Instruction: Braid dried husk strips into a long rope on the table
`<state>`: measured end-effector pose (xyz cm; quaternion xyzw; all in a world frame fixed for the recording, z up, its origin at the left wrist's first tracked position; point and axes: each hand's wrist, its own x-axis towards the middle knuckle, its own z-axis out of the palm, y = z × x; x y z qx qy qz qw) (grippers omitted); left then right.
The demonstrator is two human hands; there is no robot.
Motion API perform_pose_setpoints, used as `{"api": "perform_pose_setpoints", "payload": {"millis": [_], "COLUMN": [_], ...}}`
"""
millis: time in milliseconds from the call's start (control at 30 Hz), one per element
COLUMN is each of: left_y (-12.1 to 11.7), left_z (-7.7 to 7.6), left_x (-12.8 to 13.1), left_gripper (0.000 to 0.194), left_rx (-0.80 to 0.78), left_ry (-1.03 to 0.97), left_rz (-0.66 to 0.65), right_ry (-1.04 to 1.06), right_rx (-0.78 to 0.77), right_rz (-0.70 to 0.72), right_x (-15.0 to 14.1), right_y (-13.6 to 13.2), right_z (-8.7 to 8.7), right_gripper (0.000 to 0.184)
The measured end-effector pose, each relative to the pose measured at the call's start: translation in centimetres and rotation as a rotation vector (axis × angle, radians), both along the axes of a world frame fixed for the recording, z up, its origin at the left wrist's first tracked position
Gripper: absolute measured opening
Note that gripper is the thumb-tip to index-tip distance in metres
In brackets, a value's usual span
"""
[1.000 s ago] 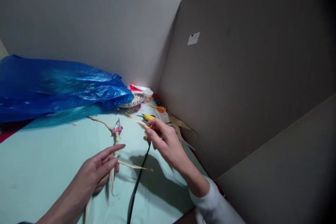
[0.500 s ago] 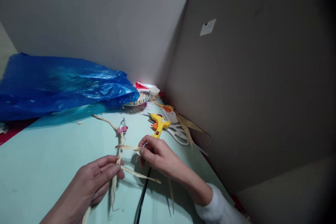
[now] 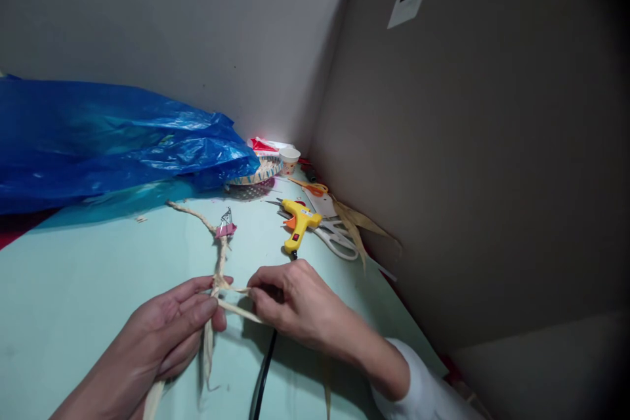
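Note:
A braided cord of dried husk strips (image 3: 219, 261) lies on the pale green table (image 3: 73, 289), held by a pink binder clip (image 3: 225, 230) partway up. My left hand (image 3: 170, 335) pinches the braid's lower end, with loose strips trailing below it. My right hand (image 3: 290, 305) is closed on a loose husk strip (image 3: 236, 290) and holds it against the braid, right beside my left fingers. A yellow glue gun (image 3: 298, 220) lies just beyond my right hand, and its black cord (image 3: 263, 374) runs under my right wrist.
A blue plastic bag (image 3: 113, 141) covers the table's far left. A woven basket (image 3: 256, 174), a paper cup (image 3: 289, 159), orange scissors (image 3: 310, 187), white scissors (image 3: 337, 239) and more husk strips (image 3: 357, 226) lie by the grey partition walls (image 3: 467, 144).
My right hand has come back from near the glue gun with a husk strip and drawn it in to the braid by my left hand. The camera has tilted down.

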<state>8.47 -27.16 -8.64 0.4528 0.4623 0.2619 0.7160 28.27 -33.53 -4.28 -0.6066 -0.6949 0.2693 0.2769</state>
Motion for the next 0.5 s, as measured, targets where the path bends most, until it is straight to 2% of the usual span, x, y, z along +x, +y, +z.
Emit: {"api": "perform_pose_setpoints", "payload": {"millis": [200, 367, 500], "left_y": [0.3, 0.7, 0.6], "left_z": [-0.6, -1.8, -1.6], "left_x": [-0.2, -0.3, -0.1], "left_gripper": [0.062, 0.067, 0.073], "left_rx": [-0.039, -0.042, -0.062], "left_ry": [-0.003, 0.025, 0.025], "left_rz": [-0.040, 0.015, 0.012], "right_ry": [-0.065, 0.038, 0.132], "right_rx": [0.095, 0.035, -0.011], "right_rz": [0.067, 0.000, -0.076], "right_x": [-0.5, -0.6, -0.5], "right_y": [-0.1, 0.0, 0.1], "right_z": [-0.9, -0.4, -0.2], "right_gripper": [0.022, 0.021, 0.023]}}
